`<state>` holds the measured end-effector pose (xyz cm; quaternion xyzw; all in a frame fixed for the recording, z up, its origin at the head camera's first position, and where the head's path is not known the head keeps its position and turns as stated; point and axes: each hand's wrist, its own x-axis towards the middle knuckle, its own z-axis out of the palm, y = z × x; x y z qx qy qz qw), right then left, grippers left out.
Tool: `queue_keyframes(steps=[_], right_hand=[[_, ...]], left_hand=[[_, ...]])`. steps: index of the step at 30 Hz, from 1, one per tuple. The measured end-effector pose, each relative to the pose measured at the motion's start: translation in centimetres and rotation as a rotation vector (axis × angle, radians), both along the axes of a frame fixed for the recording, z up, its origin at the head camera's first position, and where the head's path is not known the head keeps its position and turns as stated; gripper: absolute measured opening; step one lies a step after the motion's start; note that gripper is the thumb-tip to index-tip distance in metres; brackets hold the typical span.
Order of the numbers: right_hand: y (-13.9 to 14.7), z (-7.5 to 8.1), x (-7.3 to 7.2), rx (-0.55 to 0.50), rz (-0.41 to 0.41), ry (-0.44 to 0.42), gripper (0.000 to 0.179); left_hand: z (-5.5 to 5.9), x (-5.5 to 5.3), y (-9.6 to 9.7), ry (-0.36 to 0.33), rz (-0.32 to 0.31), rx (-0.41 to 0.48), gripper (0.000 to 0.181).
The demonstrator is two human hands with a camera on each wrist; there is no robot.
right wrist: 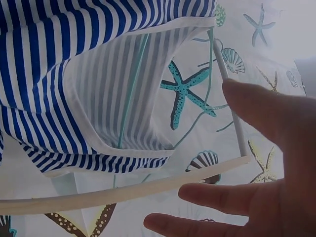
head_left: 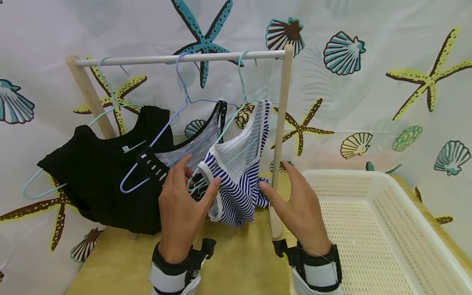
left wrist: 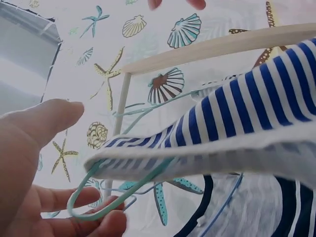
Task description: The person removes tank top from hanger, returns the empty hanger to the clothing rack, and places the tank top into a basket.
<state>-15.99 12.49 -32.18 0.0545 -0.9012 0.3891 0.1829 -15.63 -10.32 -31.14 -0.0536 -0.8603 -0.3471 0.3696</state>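
A blue-and-white striped sleeveless top (head_left: 241, 196) hangs on a mint-green hanger (head_left: 242, 80) at the rail's right end. My left hand (head_left: 182, 211) is at the top's left shoulder, thumb spread away from the fingers. In the left wrist view the bare hanger tip (left wrist: 94, 215) pokes out of the striped shoulder, against or just in front of my fingertips; contact is unclear. On the other side, my right hand (head_left: 300, 207) is held beside the rack's post with thumb and fingers apart, gripping nothing.
The garment rack (head_left: 147, 60) has a white rail and wooden posts. Left of the striped top hang a grey top with black trim (head_left: 203, 143) on a purple hanger (head_left: 182, 82) and a black top (head_left: 107, 176). A white plastic basket (head_left: 343, 175) stands at right on the wooden table (head_left: 239, 258).
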Motion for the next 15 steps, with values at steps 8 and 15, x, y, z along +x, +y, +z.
queue_keyframes(steps=[8,15], right_hand=[[-0.8,-1.1,-2.6,-0.136,-0.054,-0.003,0.078],[-0.7,-2.3,-5.0,-0.177,-0.011,0.060,0.079]], left_hand=[[0.3,-0.7,0.4,0.102,-0.010,0.044,0.063],[0.3,-1.7,0.6,0.157,-0.054,0.067,0.042]])
